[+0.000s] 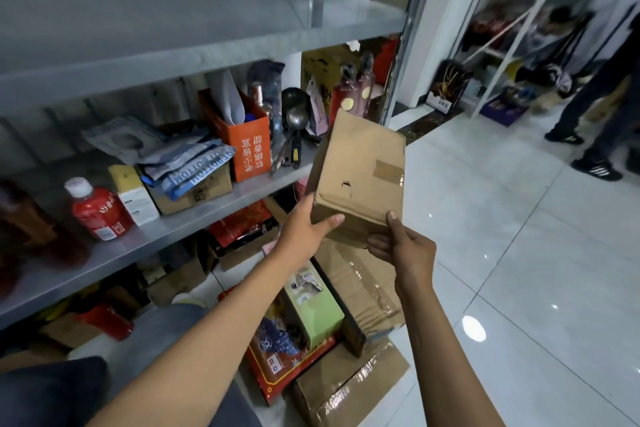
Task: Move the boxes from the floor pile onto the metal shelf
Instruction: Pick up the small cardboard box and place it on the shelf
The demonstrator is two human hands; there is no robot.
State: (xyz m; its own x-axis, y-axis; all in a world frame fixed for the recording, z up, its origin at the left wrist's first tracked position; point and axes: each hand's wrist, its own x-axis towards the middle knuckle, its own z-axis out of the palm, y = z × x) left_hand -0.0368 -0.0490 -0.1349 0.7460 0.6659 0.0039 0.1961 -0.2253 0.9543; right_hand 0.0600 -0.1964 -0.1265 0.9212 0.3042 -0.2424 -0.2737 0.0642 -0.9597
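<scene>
A grey metal shelf (194,31) fills the left of the view, its top level bare and its middle level crowded. On that middle level stand an orange carton (247,146), a red bottle (98,210) with a white cap, loose papers (166,156) and a pair of ladles (294,125) leaning at the right end. On the white tiled floor (502,253) below the hands lies the pile (349,340) of taped cardboard and printed boxes.

A person holds one brown cardboard box (360,173) in the air above that pile, just off the right end of the middle level, tilted so its far end rises. The left hand (310,229) cups the near left corner, fingers curled underneath and thumb on the side. The right hand (403,246) pinches the near right corner, thumb on top and fingers beneath.

Both grips sit at one end only, so the box could tip or slide out. It has a torn hole and a crushed near edge, which may give way under pressure. Pushed onto the middle level, it would likely knock the ladles or the carton. A second person's legs (595,107) stand at the far right, well apart.
</scene>
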